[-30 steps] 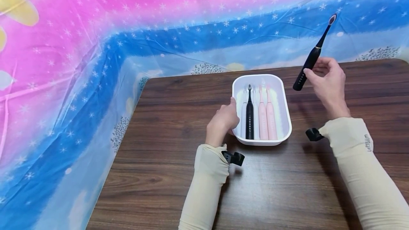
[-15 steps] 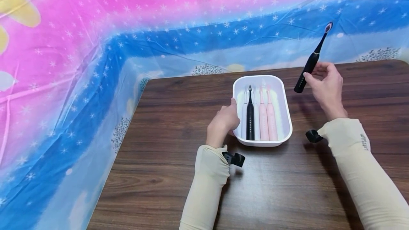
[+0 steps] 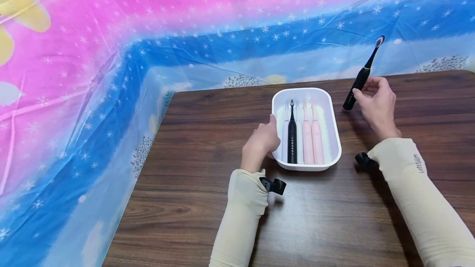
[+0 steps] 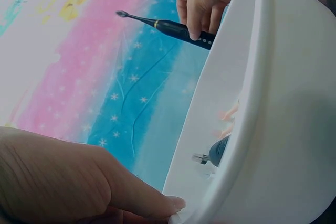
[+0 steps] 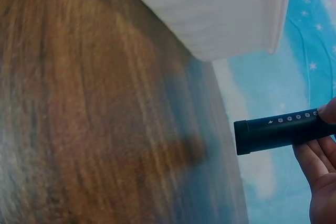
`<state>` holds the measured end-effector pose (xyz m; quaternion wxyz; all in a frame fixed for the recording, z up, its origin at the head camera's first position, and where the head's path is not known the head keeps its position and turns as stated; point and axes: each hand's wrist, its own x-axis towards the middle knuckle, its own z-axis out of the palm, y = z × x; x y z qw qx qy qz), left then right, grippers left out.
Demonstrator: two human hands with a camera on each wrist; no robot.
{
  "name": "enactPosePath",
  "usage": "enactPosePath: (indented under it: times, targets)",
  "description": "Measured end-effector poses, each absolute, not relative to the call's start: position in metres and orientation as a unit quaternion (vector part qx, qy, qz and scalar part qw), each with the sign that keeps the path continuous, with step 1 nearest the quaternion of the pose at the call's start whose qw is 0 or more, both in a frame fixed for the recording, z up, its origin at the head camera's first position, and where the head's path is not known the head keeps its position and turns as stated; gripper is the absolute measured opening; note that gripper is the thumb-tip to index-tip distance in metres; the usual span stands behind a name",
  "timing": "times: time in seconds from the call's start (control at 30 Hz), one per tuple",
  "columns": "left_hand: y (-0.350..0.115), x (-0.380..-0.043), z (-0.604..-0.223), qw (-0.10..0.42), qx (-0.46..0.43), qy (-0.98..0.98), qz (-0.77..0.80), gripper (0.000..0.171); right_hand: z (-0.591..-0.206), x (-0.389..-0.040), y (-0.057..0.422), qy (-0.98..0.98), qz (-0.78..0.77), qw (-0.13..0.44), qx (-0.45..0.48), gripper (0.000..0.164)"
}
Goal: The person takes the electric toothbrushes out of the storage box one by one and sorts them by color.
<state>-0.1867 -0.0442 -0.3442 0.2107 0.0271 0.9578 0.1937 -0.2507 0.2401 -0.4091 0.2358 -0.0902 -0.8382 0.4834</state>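
In the head view my right hand (image 3: 379,104) pinches a black electric toothbrush (image 3: 358,85) by its handle, above the table and right of the white plastic bin (image 3: 337,135). The brush head points up and to the right; the handle's bottom end is lowest. My left hand (image 3: 261,141) holds the bin's left wall, its thumb over the rim (image 4: 257,72) in the left wrist view. Inside lie another black electric toothbrush (image 3: 292,139), two pink ones (image 3: 307,141) and white ones (image 3: 285,139) partly hidden beside the black one. The right wrist view shows the held handle (image 5: 278,132) with its row of buttons.
The bin stands on a dark wood-grain table (image 3: 193,168). Behind and left of the table hangs a pink and blue cloth (image 3: 208,44) with snowflakes. Black wrist cameras (image 3: 273,185) sit on both sleeves.
My right hand has lowered the black electric toothbrush toward the table and moved slightly left. My left hand keeps its hold on the bin, which has stayed put apart from a slight view shift.
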Motion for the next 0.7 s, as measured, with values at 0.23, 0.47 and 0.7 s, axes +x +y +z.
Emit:
enactPosePath:
  times: [0.23,0.47,0.7]
  targets:
    - [-0.0440,-0.1865,-0.3450,0.212,0.023,0.957,0.196,0.069,-0.4157,-0.2542,0.2406,-0.850,0.463,0.235,-0.092,0.041]
    - [-0.0435,-0.1866,-0.3457,0.211,0.021,0.958,0.195,0.068,-0.4160,-0.2557,0.2400,-0.853,0.461,0.227,-0.091,0.042]
    - [-0.0443,-0.1864,-0.3457,0.211,0.021,0.957,0.198,0.069,-0.4175,-0.2573,0.2391,-0.857,0.452,0.231,-0.087,0.042]
